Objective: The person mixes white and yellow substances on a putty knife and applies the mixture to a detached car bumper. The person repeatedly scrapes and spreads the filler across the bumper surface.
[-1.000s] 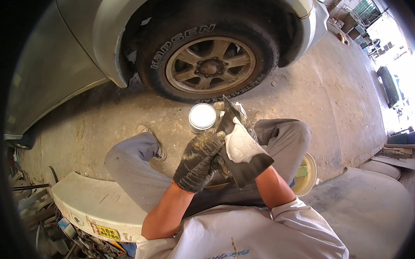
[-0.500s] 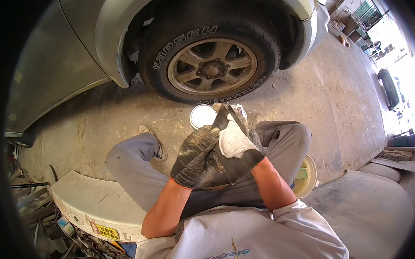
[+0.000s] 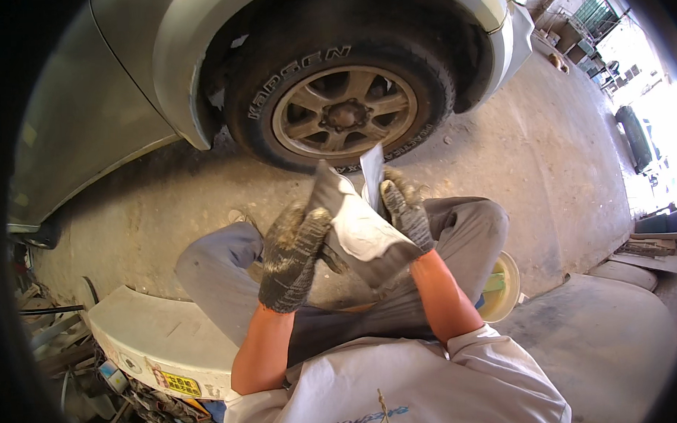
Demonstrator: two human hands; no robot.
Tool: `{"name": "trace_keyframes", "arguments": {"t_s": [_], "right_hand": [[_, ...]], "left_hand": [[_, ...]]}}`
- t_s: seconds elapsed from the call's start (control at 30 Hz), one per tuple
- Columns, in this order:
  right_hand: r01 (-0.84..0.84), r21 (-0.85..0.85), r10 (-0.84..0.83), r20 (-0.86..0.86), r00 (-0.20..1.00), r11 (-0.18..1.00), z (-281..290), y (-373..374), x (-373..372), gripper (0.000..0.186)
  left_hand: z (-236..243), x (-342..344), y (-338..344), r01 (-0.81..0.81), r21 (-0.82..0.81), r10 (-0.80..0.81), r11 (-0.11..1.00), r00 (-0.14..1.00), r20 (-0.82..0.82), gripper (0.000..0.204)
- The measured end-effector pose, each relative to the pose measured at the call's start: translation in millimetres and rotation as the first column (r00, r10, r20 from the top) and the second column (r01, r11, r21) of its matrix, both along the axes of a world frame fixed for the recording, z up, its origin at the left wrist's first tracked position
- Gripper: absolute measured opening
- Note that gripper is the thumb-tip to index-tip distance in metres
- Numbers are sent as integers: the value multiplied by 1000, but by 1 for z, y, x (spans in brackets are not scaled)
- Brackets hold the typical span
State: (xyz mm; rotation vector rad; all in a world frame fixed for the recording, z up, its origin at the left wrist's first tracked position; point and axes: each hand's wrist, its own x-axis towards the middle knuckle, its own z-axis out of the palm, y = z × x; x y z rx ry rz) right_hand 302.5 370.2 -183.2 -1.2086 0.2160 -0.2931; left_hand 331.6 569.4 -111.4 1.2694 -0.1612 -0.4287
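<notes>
I squat in front of a car wheel (image 3: 342,114), both hands in dirty work gloves raised between my knees. My right hand (image 3: 369,233), its palm side pale, pinches a thin grey sheet (image 3: 372,169) that sticks up between its fingers. My left hand (image 3: 292,258) is curled with its fingers bent down, pressed against the heel of the right glove. Whether the left hand grips anything is hidden.
A grey car body (image 3: 89,123) fills the upper left above the dusty concrete floor (image 3: 546,167). A pale round bucket (image 3: 505,288) stands by my right knee. A detached white bumper panel (image 3: 149,337) lies at my left, with scrap and rods (image 3: 52,333) beyond it.
Both hands have lifted and come closer to the view. They now cover the white round container that stood on the floor under the wheel. The sheet points more upright.
</notes>
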Motion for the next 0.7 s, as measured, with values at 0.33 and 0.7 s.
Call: {"name": "trace_keyframes", "arguments": {"t_s": [0.33, 0.7], "right_hand": [[107, -766, -24, 119, 993, 634, 56, -9, -29, 19], [-24, -70, 19, -77, 997, 997, 39, -22, -12, 30]], "left_hand": [[-29, 11, 10, -257, 142, 230, 956, 955, 185, 15], [-24, 16, 15, -293, 52, 287, 955, 954, 91, 11]]}}
